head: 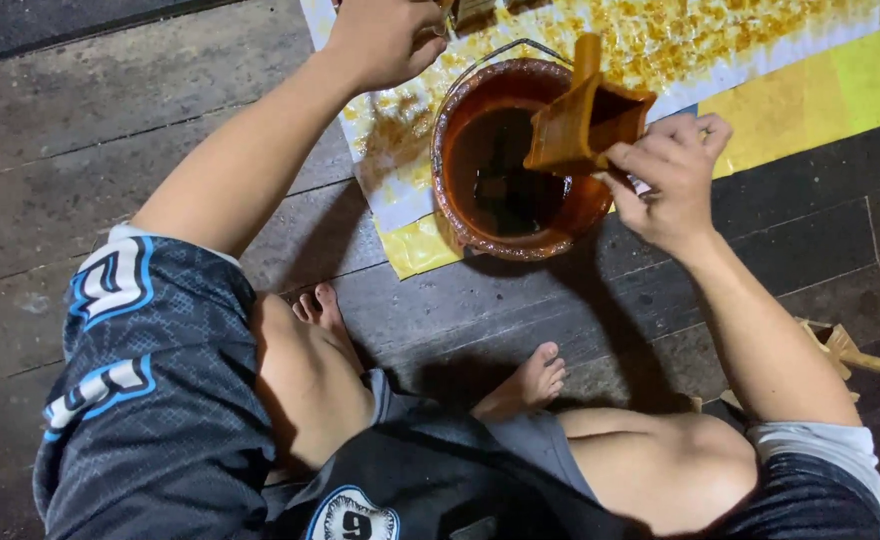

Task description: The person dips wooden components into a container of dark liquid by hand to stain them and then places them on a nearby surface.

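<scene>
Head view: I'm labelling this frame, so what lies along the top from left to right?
Left hand → brown bucket → wooden piece held over it → right hand → yellow sheet.

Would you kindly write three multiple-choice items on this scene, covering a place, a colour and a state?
1. Where is the wooden piece held?
A. over the bucket
B. on the floorboards
C. on the person's knee

2. What colour is the sheet under the bucket?
A. blue
B. yellow
C. green

3. How is the right hand?
A. open and flat
B. resting on a foot
C. its fingers gripping the wooden piece

Answers:
1 A, it hangs above the bucket's dark liquid.
2 B, yellow shows beside the stained white strip.
3 C, they close on its edge.
</scene>
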